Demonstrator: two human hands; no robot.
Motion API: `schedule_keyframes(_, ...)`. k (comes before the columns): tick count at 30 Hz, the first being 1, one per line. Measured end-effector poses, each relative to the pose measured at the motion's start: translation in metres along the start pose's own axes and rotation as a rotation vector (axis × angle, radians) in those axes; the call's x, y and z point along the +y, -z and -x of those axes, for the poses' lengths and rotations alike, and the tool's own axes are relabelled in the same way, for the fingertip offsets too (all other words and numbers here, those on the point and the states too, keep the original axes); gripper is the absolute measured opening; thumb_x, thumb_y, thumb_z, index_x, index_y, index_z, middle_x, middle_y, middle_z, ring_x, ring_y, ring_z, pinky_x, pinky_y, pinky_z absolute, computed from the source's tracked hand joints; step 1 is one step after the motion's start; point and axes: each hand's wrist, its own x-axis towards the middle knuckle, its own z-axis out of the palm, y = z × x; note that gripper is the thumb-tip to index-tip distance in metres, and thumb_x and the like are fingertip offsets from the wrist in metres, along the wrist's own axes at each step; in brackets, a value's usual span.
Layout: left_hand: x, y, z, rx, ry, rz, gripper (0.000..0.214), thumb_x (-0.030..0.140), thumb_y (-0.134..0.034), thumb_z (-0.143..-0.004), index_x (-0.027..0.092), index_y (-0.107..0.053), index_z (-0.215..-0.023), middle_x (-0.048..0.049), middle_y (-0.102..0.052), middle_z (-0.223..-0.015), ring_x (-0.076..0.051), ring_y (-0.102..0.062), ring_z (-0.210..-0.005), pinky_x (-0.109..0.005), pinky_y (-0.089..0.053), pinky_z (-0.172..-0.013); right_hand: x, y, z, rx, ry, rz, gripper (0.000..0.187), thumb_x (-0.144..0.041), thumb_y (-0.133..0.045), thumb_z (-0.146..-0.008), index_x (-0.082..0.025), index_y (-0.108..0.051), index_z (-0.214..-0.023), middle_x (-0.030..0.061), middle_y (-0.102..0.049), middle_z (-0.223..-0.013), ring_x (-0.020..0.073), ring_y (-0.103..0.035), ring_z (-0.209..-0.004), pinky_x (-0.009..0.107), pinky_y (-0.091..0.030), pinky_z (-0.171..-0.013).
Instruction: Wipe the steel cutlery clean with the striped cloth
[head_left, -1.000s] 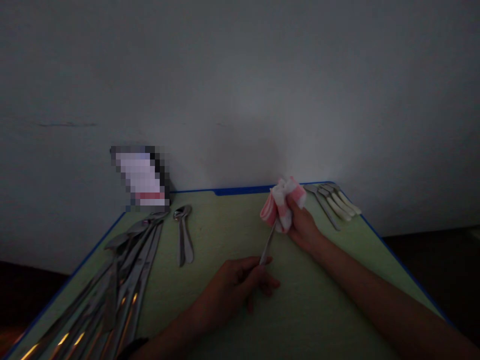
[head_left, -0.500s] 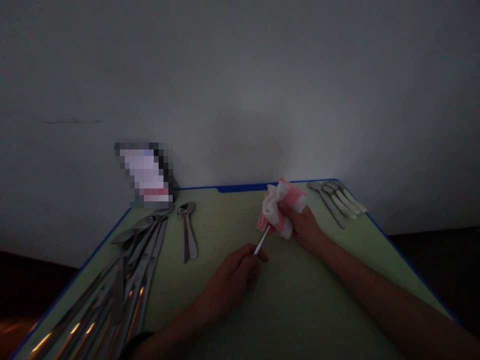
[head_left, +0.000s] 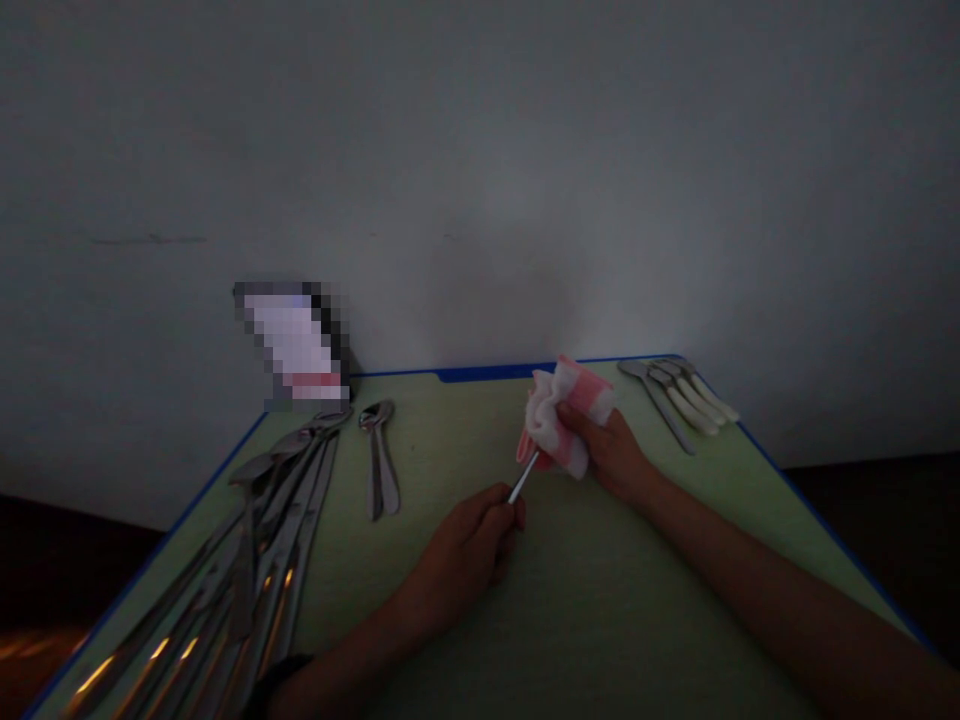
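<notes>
My left hand is closed round the handle of a shiny metal piece of cutlery. The other end of it disappears into a folded pink and white cloth, so its kind is hidden. With thumb and fingers, my right hand grips that cloth around the covered end. Both hands are above the middle of the pale green table.
Spoons and long cutlery lie in a pile on the left. Beside it are two small spoons. Several utensils, some white-handled, lie at the far right. A blurred-out phone-like device leans against the wall.
Both hands keep their hold on the cutlery and the cloth, with only a tiny shift of the left hand. The whole view has moved slightly.
</notes>
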Motion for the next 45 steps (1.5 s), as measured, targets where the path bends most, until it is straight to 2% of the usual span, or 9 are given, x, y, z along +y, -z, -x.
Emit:
schedule_keyframes(3, 0.002, 0.000, 0.000, 0.003, -0.001, -0.029, 0.021, 0.030, -0.035, -0.087, 0.018, -0.045, -0.073, 0.0077, -0.034, -0.054, -0.007, -0.030, -0.045, -0.018, -0.028, -0.042, 0.001, 0.001, 0.000, -0.036, 0.065, 0.046, 0.027, -0.035, -0.067, -0.069, -0.024, -0.066, -0.093, 0.0017, -0.068, -0.084, 0.0150, -0.061, -0.070, 0.030, -0.050, -0.071)
schedule_keyframes(9, 0.007, 0.000, 0.000, 0.016, 0.013, -0.077, 0.023, 0.035, -0.035, -0.087, 0.018, -0.043, -0.073, 0.0077, -0.034, -0.054, -0.007, -0.032, -0.045, -0.018, -0.027, -0.042, -0.001, 0.000, 0.001, -0.042, 0.083, 0.074, 0.028, -0.036, -0.067, -0.069, -0.025, -0.065, -0.095, 0.0018, -0.068, -0.091, 0.0156, -0.062, -0.076, 0.030, -0.050, -0.073)
schedule_keyframes(14, 0.005, 0.000, 0.000, 0.002, 0.012, -0.052, 0.021, 0.031, -0.034, -0.087, 0.018, -0.042, -0.072, 0.0077, -0.034, -0.055, -0.007, -0.032, -0.045, -0.018, -0.027, -0.042, 0.001, 0.002, 0.000, -0.079, 0.081, 0.065, 0.025, -0.035, -0.064, -0.072, -0.025, -0.065, -0.095, 0.0011, -0.068, -0.086, 0.0151, -0.062, -0.074, 0.031, -0.049, -0.075)
schedule_keyframes(22, 0.003, 0.000, -0.001, 0.011, -0.012, -0.076, 0.021, 0.031, -0.033, -0.088, 0.018, -0.043, -0.073, 0.0077, -0.035, -0.055, -0.007, -0.033, -0.045, -0.017, -0.027, -0.041, 0.006, 0.006, -0.004, -0.072, 0.075, 0.037, 0.026, -0.036, -0.068, -0.068, -0.027, -0.066, -0.092, -0.0009, -0.067, -0.078, 0.0150, -0.061, -0.070, 0.028, -0.050, -0.067)
schedule_keyframes(27, 0.001, 0.001, -0.001, -0.004, -0.032, -0.086, 0.021, 0.029, -0.031, -0.088, 0.018, -0.043, -0.074, 0.0077, -0.034, -0.055, -0.007, -0.031, -0.045, -0.017, -0.028, -0.042, 0.000, 0.002, -0.001, -0.071, 0.049, 0.019, 0.024, -0.035, -0.069, -0.067, -0.025, -0.066, -0.089, 0.0003, -0.068, -0.080, 0.0161, -0.062, -0.073, 0.030, -0.051, -0.070)
schedule_keyframes(32, -0.005, 0.001, 0.001, -0.031, -0.103, -0.257, 0.023, 0.030, -0.028, -0.091, 0.019, -0.048, -0.088, 0.0071, -0.036, -0.056, -0.009, -0.036, -0.049, -0.019, -0.030, -0.046, -0.004, 0.005, -0.009, -0.004, -0.086, -0.221, 0.028, -0.030, -0.072, -0.063, -0.021, -0.063, -0.089, 0.0000, -0.069, -0.084, 0.0165, -0.064, -0.073, 0.030, -0.052, -0.069)
schedule_keyframes(35, -0.006, 0.000, 0.003, -0.042, -0.171, -0.385, 0.022, 0.029, -0.030, -0.092, 0.020, -0.050, -0.096, 0.0061, -0.041, -0.059, -0.010, -0.039, -0.053, -0.020, -0.032, -0.050, -0.004, 0.008, -0.014, 0.061, -0.111, -0.334, 0.030, -0.030, -0.072, -0.064, -0.022, -0.061, -0.091, -0.0009, -0.068, -0.085, 0.0157, -0.063, -0.074, 0.029, -0.052, -0.066)
schedule_keyframes(42, 0.001, -0.001, 0.005, -0.077, -0.198, -0.471, 0.029, 0.034, -0.029, -0.093, 0.022, -0.050, -0.109, 0.0047, -0.047, -0.064, -0.011, -0.046, -0.058, -0.021, -0.037, -0.057, -0.002, -0.006, -0.006, 0.198, -0.073, -0.334, 0.029, -0.032, -0.073, -0.062, -0.021, -0.061, -0.085, -0.0001, -0.067, -0.080, 0.0139, -0.060, -0.070, 0.025, -0.049, -0.059)
schedule_keyframes(45, 0.000, 0.001, 0.004, -0.060, -0.202, -0.492, 0.030, 0.034, -0.030, -0.093, 0.021, -0.050, -0.111, 0.0034, -0.049, -0.067, -0.012, -0.048, -0.060, -0.022, -0.039, -0.060, 0.001, -0.017, 0.004, 0.205, -0.131, -0.292, 0.028, -0.036, -0.073, -0.061, -0.017, -0.061, -0.077, -0.0003, -0.064, -0.071, 0.0125, -0.057, -0.063, 0.024, -0.045, -0.055)
